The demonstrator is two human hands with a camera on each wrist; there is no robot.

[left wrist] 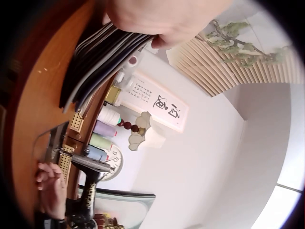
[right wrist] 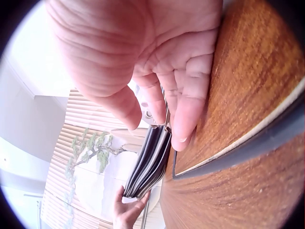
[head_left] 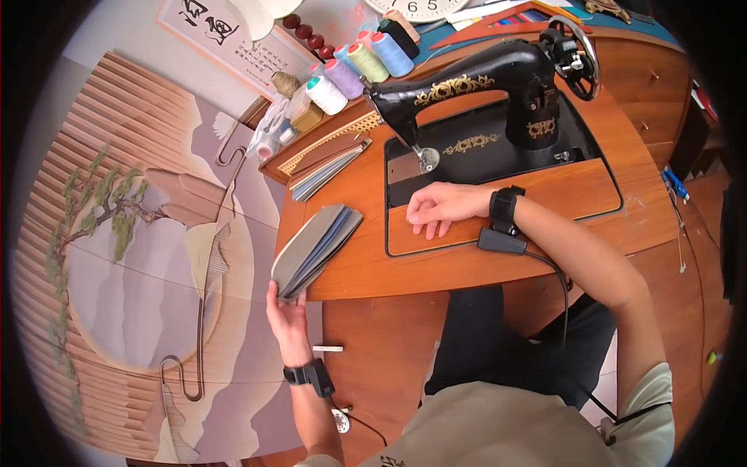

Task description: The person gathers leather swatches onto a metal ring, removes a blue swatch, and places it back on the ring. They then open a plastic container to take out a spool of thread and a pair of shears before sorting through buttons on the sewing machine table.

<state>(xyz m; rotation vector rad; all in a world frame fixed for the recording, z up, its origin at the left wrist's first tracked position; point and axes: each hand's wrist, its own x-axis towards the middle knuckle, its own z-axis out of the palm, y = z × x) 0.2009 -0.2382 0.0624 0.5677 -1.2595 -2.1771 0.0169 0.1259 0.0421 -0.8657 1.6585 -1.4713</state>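
A stack of grey and dark blue fabric pieces [head_left: 317, 247] lies at the left front of the wooden table. My left hand [head_left: 289, 319] grips its near end between thumb and fingers; the left wrist view shows that hand [left wrist: 167, 19] around the end of the layered stack [left wrist: 100, 67]. On the wooden panel before the sewing machine [head_left: 475, 86] rests my right hand [head_left: 447, 206], fingers loosely curled with nothing in them. The right wrist view shows the right hand [right wrist: 143, 62] near the camera, with the stack [right wrist: 147, 160] beyond it.
Behind the stack lies a bundle of fabric strips [head_left: 331, 167]. Thread spools [head_left: 366, 62] line the table's back edge near a clock [head_left: 420, 8]. A decorated folding screen [head_left: 140, 265] stands at the left. A cable [head_left: 566, 311] hangs from the right wrist.
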